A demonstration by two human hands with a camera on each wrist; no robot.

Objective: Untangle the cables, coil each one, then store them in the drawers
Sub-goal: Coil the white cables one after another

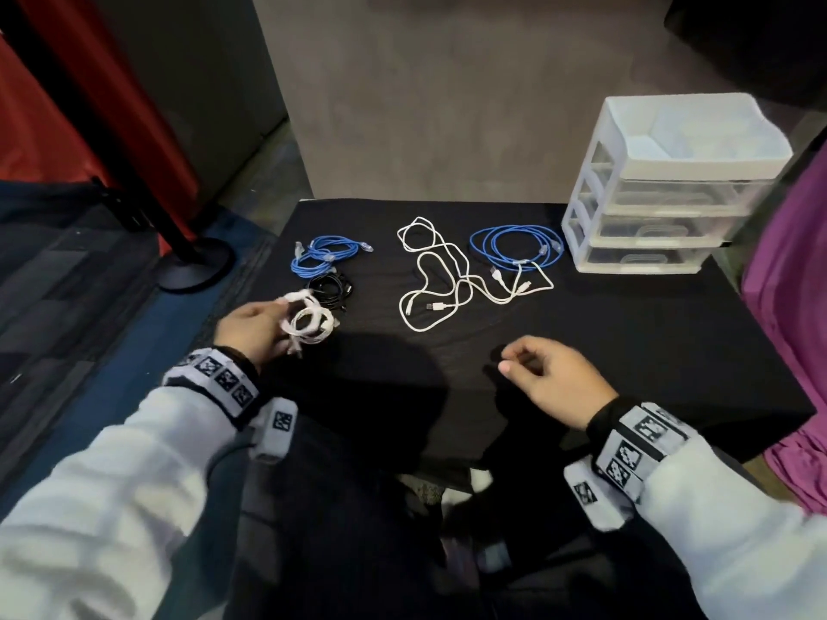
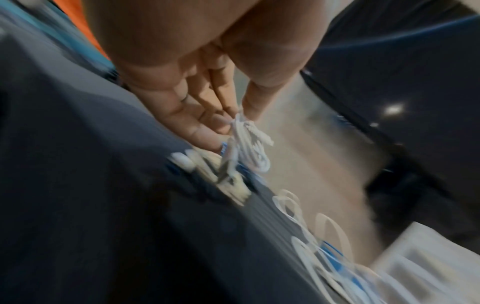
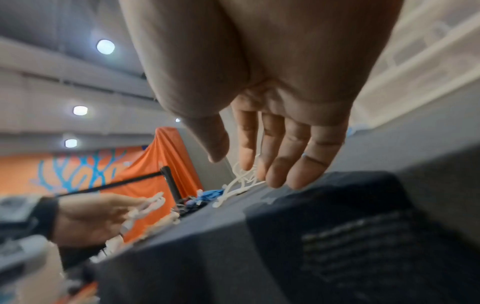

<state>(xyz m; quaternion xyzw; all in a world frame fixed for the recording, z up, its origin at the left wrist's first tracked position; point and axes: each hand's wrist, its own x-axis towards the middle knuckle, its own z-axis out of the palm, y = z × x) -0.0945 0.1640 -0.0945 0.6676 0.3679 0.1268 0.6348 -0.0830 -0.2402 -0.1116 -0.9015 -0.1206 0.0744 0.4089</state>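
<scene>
My left hand point(image 1: 250, 326) pinches a coiled white cable point(image 1: 309, 322) at the table's left edge; the left wrist view shows its loops point(image 2: 246, 139) hanging from thumb and fingers. Just behind it lie a coiled black cable point(image 1: 331, 286) and a coiled blue cable point(image 1: 324, 257). Loose white cables point(image 1: 441, 272) sprawl tangled in the middle, one running to a looped blue cable point(image 1: 514, 246). My right hand point(image 1: 543, 373) hovers over the near middle of the cloth, fingers relaxed point(image 3: 275, 156) and holding nothing. The white plastic drawer unit point(image 1: 662, 185) stands at the far right corner, its three drawers pushed in.
A black cloth point(image 1: 626, 342) covers the table. A black stanchion base point(image 1: 197, 261) and red drape point(image 1: 27, 127) stand on the floor to the left. Purple fabric point(image 1: 787, 306) hangs past the right edge.
</scene>
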